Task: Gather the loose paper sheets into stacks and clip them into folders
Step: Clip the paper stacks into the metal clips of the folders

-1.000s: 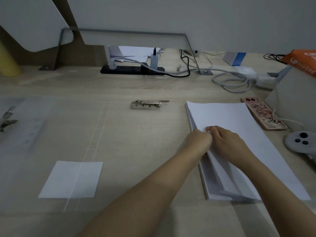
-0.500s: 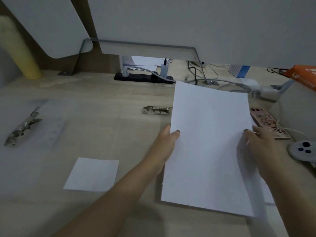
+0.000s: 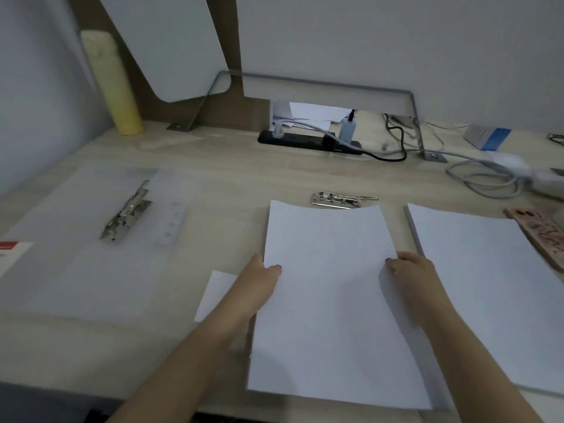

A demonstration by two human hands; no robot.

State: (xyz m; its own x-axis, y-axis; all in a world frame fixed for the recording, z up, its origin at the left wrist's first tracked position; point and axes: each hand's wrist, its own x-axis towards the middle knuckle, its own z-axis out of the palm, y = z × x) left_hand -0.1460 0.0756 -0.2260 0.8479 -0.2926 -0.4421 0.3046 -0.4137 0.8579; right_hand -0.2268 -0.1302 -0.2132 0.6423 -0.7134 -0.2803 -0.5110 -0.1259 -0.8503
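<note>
Broadly: a pale wood desk (image 3: 244,178) fills the view, backed by a plain grey-white wall (image 3: 396,41); the light is dim.

A translucent folder (image 3: 76,270) lies open and flat on the left of the desk. A metal clamp (image 3: 126,213) sits in it, angled.

A paper stack (image 3: 482,285) rests flat at right, well apart from the folder.

The held paper (image 3: 329,300) is front centre, just beside the stack, its far edge bowed upward. Whether it is one sheet or several cannot be told.

The left hand (image 3: 259,282) pinches its left edge with the thumb on top. The right hand (image 3: 409,276) grasps the right edge the same way.

A yellow roll (image 3: 113,87) stands upright in the back left corner.

A black power strip (image 3: 308,143) lies along the back, with grey cables (image 3: 482,178) coiled to its right.

A small sheet (image 3: 213,294) lies flat, partly under the left wrist.

A phone (image 3: 540,236) in a patterned case lies at the far right, near the stack.

A loose metal clip (image 3: 338,199) lies just beyond the held paper's far edge.
</note>
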